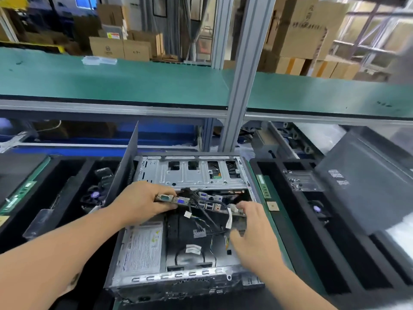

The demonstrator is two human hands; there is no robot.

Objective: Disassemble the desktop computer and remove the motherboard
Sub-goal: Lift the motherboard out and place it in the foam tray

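An open desktop computer case (192,175) lies on the green bench in front of me. The motherboard (207,201) is tilted up on edge inside it, its rear ports (blue VGA, USB) facing me. My left hand (138,201) grips the board's left end by the port row. My right hand (252,231) is at the board's right end with fingers curled around its edge, slightly blurred. Loose black cables (207,222) with white connectors hang below the board. The silver power supply (143,247) sits in the case's near-left corner.
Black foam trays flank the case: the left one (73,175) holds a fan and RAM sticks, the right one (295,198) a bracket and a fan. A dark side panel (366,182) leans at the right. A CPU chip (273,206) lies on the bench. An aluminium post (241,97) rises behind.
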